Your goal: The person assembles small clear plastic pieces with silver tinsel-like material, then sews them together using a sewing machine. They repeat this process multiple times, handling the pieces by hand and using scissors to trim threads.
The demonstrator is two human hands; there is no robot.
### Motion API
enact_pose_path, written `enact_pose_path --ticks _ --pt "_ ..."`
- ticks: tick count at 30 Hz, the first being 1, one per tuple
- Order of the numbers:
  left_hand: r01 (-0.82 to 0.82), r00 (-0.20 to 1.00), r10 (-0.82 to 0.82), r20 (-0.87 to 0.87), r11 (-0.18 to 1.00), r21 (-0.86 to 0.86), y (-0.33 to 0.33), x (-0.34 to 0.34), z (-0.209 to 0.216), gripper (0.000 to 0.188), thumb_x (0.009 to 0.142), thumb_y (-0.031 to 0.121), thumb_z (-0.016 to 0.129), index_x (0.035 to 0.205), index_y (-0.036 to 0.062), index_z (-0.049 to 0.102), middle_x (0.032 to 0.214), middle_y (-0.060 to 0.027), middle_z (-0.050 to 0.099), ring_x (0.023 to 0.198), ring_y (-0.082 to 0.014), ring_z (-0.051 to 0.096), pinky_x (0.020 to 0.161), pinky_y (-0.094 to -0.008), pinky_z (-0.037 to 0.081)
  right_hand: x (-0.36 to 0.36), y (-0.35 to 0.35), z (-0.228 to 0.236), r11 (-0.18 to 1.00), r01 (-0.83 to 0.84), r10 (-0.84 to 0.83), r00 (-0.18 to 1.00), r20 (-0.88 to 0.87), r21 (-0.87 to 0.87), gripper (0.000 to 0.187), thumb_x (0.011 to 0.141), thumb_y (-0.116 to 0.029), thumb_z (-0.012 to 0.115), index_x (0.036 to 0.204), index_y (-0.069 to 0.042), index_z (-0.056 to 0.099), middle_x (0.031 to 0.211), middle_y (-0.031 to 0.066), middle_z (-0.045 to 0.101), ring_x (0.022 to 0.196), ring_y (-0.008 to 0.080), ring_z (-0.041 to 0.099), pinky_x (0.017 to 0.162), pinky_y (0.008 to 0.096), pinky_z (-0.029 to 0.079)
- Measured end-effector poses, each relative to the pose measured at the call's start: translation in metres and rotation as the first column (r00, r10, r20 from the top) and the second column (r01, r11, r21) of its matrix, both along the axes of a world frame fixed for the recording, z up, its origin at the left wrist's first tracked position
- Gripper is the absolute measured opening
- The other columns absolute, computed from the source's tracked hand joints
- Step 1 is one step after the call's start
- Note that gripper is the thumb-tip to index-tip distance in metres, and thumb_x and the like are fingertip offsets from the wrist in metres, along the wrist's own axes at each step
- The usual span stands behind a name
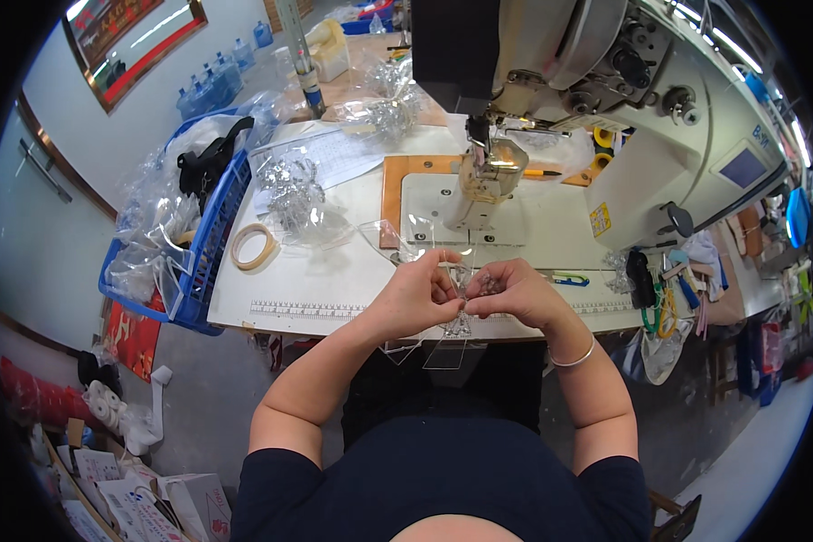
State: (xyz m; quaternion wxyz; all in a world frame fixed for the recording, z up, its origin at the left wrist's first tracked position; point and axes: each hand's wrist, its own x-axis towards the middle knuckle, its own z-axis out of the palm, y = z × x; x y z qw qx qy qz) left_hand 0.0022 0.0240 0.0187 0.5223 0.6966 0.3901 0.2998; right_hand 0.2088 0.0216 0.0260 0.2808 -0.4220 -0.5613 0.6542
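My left hand and my right hand meet over the front edge of the white table, right before the sewing machine's post bed. Both are closed, fingertips pinching the gathered middle of a clear plastic bow. Its thin transparent panels fan out above and below my fingers, and the lower ones hang past the table edge. Exactly how the layers fold at the pinch is hidden by my fingers. A ruler strip runs along the table edge beside my left wrist.
The sewing machine head looms at the upper right. Left on the table lie a tape roll and a silvery clear plastic heap. A blue basket stands beyond the left edge. A blue snap-blade cutter and hanging scissors are at right.
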Motion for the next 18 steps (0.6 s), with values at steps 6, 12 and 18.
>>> enact_pose_path --ticks 6,12,18 --pt "0.105 0.994 -0.105 -0.018 0.994 0.035 0.005 0.005 0.005 0.049 0.075 0.003 0.066 0.12 -0.0003 0.049 0.073 -0.0034 0.06 0.067 -0.0073 0.058 0.062 -0.0218 0.047 0.003 -0.01 -0.024 0.988 0.152 -0.15 0.968 -0.201 -0.006 0.015 0.076 -0.011 0.074 0.081 -0.001 0.065 0.073 0.0037 0.063 0.066 0.0101 0.057 0.062 0.0219 0.046" --pt "0.22 0.97 -0.232 -0.069 0.964 -0.151 0.028 0.017 -0.014 0.035 0.075 0.01 0.07 0.107 0.0039 0.056 0.073 -0.0025 0.061 0.064 -0.0067 0.057 0.058 -0.0209 0.046 0.011 -0.029 -0.045 0.855 0.36 -0.396 0.918 0.021 0.373 0.012 0.076 -0.01 0.072 0.081 -0.001 0.065 0.075 0.0026 0.06 0.067 0.0091 0.056 0.06 0.0216 0.043" --pt "0.238 0.97 -0.24 -0.032 0.919 0.316 0.047 0.053 -0.036 0.038 0.072 0.023 0.076 0.096 0.0039 0.054 0.081 -0.0067 0.059 0.073 -0.0095 0.057 0.066 -0.0241 0.047 0.024 -0.035 -0.046 0.677 0.643 -0.65 0.751 -0.118 0.358 0.012 0.078 -0.01 0.071 0.081 0.0 0.064 0.07 -0.001 0.058 0.062 0.0069 0.049 0.06 0.0214 0.041"
